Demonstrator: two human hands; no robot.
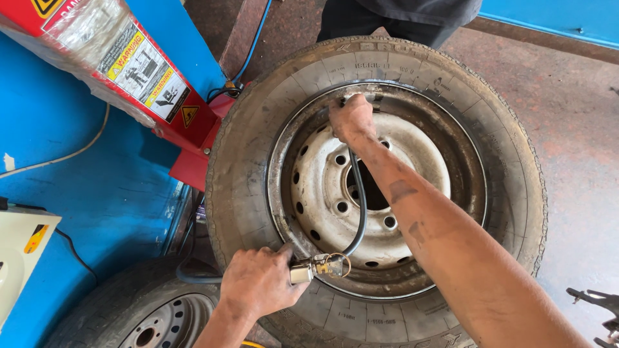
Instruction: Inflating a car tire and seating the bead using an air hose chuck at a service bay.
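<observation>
Gripping a metal air valve fitting point(314, 268) at the near rim of the tyre point(377, 187), the left hand point(261, 281) is closed. The right hand point(351, 119) fists one black hose point(360, 206) at the far rim. Two tyres show; the second tyre point(138, 316) lies nearer.

Left grip point(258, 283): bare, no glove, no ring; knuckles grimy.
Right grip point(351, 119): bare, no glove; smeared with dirt.
Right forearm point(451, 238): no sleeve; dark grease smudges in patches.
Left forearm point(216, 328): no sleeve; mostly cut off.
</observation>
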